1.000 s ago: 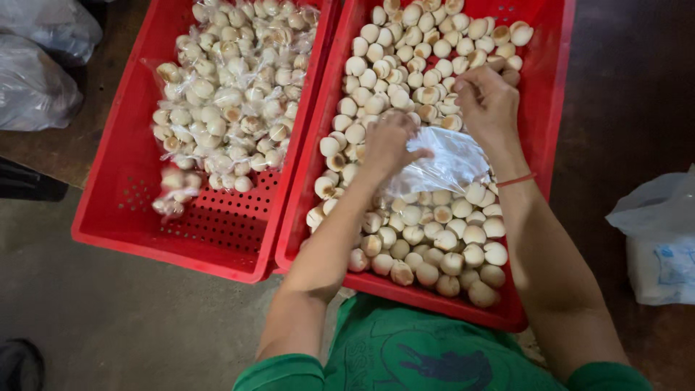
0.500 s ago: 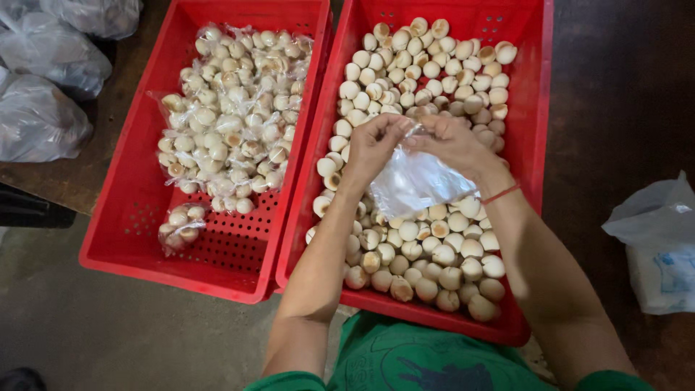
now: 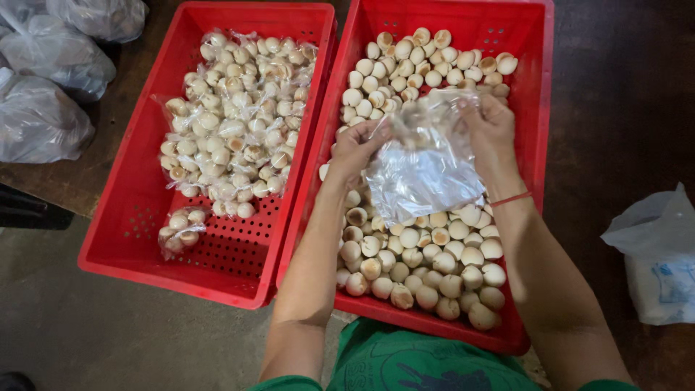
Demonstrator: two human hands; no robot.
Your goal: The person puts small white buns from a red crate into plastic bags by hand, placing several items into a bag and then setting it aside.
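Both my hands hold a small clear plastic bag (image 3: 423, 174) above the right red crate (image 3: 539, 87). My left hand (image 3: 358, 148) pinches the bag's left edge and my right hand (image 3: 489, 130) grips its upper right edge. The bag hangs crumpled between them. Under it the right crate is filled with several loose small round pale baked pieces (image 3: 427, 257). The left red crate (image 3: 137, 217) holds several small clear bags packed with the same pieces (image 3: 239, 116).
Filled grey plastic sacks (image 3: 43, 94) lie at the upper left. A white plastic bag (image 3: 659, 253) sits on the floor at the right. One small packed bag (image 3: 181, 228) lies apart near the left crate's front. A red band circles my right wrist.
My right hand came down from the far loose pieces to the bag. Both hands now hold the bag together, spread wider between them.
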